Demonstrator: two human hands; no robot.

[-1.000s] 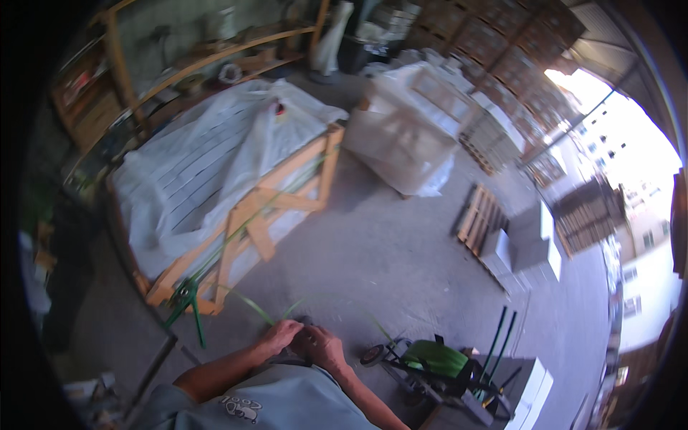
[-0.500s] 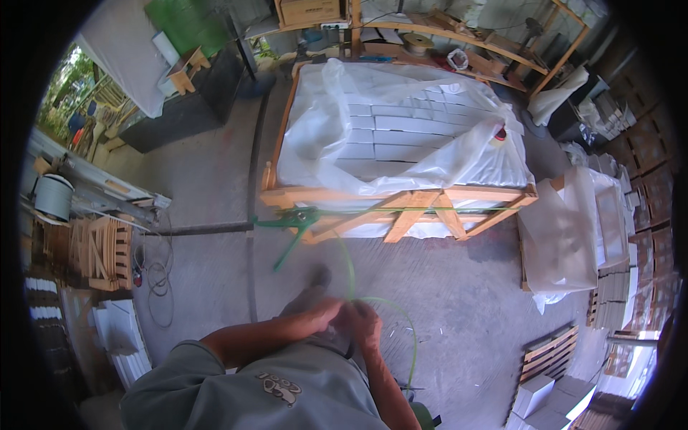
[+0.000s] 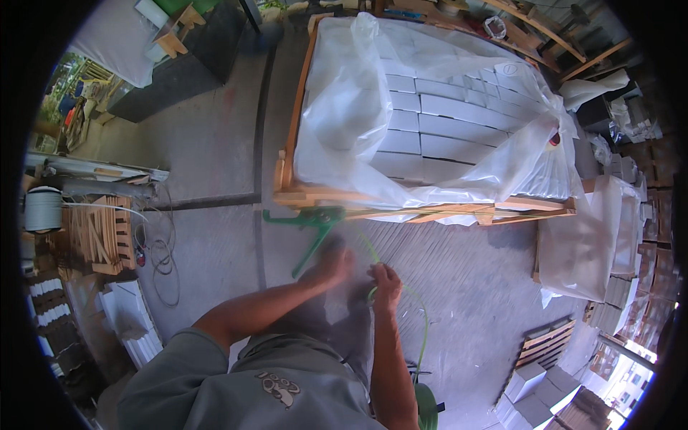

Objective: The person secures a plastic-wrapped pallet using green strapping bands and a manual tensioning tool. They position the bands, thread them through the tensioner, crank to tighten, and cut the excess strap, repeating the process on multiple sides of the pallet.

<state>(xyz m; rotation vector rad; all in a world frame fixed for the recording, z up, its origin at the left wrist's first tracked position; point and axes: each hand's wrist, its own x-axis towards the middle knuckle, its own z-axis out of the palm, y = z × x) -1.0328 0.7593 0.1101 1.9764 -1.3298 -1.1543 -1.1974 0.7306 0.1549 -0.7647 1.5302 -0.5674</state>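
Observation:
My right hand [image 3: 387, 284] is closed on a thin green strap [image 3: 371, 251], whose upper end rises toward the crate. From that hand the strap curves down on the right to a green reel [image 3: 426, 407] by my side. My left hand [image 3: 335, 268] is apart from the right, held over my leg; motion blurs its fingers, and I cannot make out anything in it. Beyond it a green strapping tool [image 3: 315, 221] with two long handles hangs at the front left corner of the wooden crate [image 3: 315, 195]. White boxes [image 3: 451, 147] fill the crate under loose clear plastic sheeting [image 3: 340, 122].
Right of the crate stands a plastic-covered stack [image 3: 573, 244]. A slatted pallet [image 3: 548, 342] and white cartons [image 3: 534, 383] lie at the lower right. On the left are a coiled hose [image 3: 166, 269], wooden pieces [image 3: 107, 235] and a cylindrical container [image 3: 43, 210].
My hands have come apart, the left toward the tool and the right outward with the strap. The view has shifted, so the crate appears higher and farther right.

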